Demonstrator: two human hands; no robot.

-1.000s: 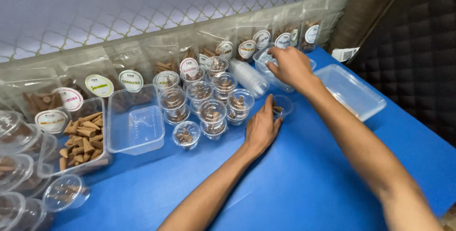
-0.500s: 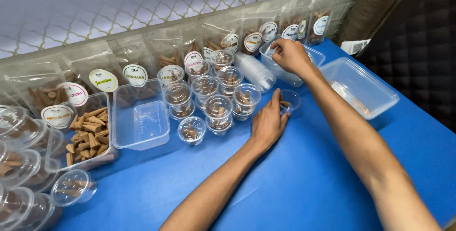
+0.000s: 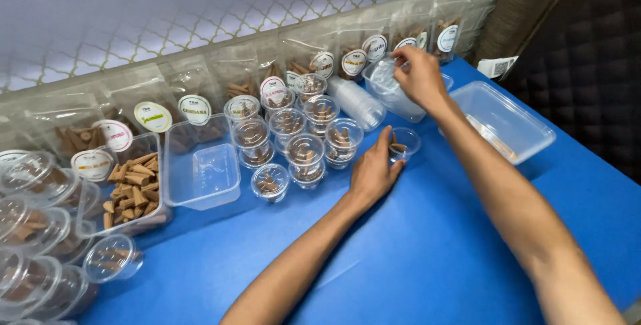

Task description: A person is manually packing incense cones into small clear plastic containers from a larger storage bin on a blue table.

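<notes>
The left hand (image 3: 374,173) rests flat and open on the blue tabletop (image 3: 427,251), its fingertips against a small clear cup (image 3: 403,142) with a few brown cones in it. The right hand (image 3: 418,75) reaches into a clear tub (image 3: 394,94) near the wall, fingers pinched on a thin clear lid (image 3: 385,74). Just left of the cup stands a cluster of filled, lidded cups (image 3: 304,141). An empty rectangular container (image 3: 502,121) sits to the right, and a tray of loose cones (image 3: 133,188) lies well to the left.

Bright, even overhead light, soft short shadows, glare on clear plastic (mildest at left), slight edge distortion
</notes>
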